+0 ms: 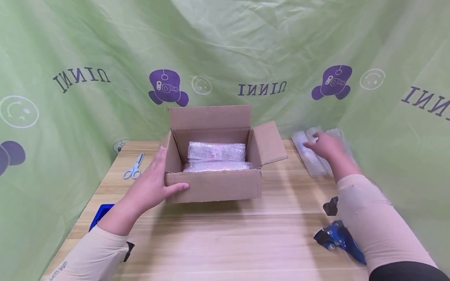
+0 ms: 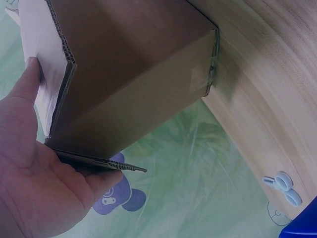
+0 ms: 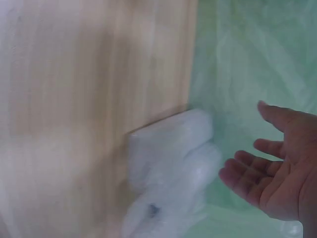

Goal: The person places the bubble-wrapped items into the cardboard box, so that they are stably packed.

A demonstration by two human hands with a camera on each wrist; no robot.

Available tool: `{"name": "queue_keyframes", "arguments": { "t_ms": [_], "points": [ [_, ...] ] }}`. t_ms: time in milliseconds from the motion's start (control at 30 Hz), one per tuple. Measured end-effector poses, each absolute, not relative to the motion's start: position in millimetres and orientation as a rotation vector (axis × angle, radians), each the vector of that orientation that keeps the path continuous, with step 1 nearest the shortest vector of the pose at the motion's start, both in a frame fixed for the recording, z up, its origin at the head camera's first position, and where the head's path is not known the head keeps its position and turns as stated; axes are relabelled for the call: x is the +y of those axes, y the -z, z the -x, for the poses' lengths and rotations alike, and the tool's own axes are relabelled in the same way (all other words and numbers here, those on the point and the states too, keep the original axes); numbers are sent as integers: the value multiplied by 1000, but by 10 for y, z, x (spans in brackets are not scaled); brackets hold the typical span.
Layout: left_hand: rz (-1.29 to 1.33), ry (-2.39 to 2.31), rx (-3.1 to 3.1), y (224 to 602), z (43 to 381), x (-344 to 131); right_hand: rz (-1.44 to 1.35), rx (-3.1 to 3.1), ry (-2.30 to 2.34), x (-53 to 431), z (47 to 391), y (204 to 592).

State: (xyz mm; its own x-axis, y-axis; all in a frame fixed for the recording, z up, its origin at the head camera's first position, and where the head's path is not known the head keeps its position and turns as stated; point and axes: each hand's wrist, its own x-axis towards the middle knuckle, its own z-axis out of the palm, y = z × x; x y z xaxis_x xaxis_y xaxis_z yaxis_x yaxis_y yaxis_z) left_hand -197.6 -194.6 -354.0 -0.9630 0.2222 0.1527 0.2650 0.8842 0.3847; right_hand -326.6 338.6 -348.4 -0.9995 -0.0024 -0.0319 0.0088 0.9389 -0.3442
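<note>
An open cardboard box (image 1: pixel 214 186) stands mid-table, its back flap upright and its right flap spread outward. Inside lie two bubble-wrapped packages (image 1: pixel 216 151), one behind the other. My left hand (image 1: pixel 152 181) holds the box at its front left corner, thumb against the front and fingers along the left side; the left wrist view shows the cardboard flap (image 2: pixel 47 64) under the thumb. At the right back, my right hand (image 1: pixel 327 146) hovers over rolled bubble wrap (image 1: pixel 309 158). Its fingers are loosely bent and hold nothing, apart from the wrap (image 3: pixel 171 148) in the right wrist view.
Light blue scissors (image 1: pixel 134 168) lie left of the box. A blue object (image 1: pixel 100 214) is partly hidden behind my left forearm. Near my right forearm lies a blue tape dispenser (image 1: pixel 339 238). A green printed curtain (image 1: pixel 221 50) encloses the table's back and sides.
</note>
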Motion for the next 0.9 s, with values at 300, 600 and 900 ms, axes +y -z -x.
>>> {"name": "queue_keyframes", "arguments": {
  "t_ms": [300,600,900],
  "points": [
    [376,628,-2950,3548,1974,-1947,-21,2899,516,3464,3283,3815],
    [367,631,-2949,3547,1979,-1936,-32,2930,503,3491,3289,4044],
    [363,630,-2963,3546,1985,-1948,-77,2954,571,3483,3292,4128]
  ]
}}
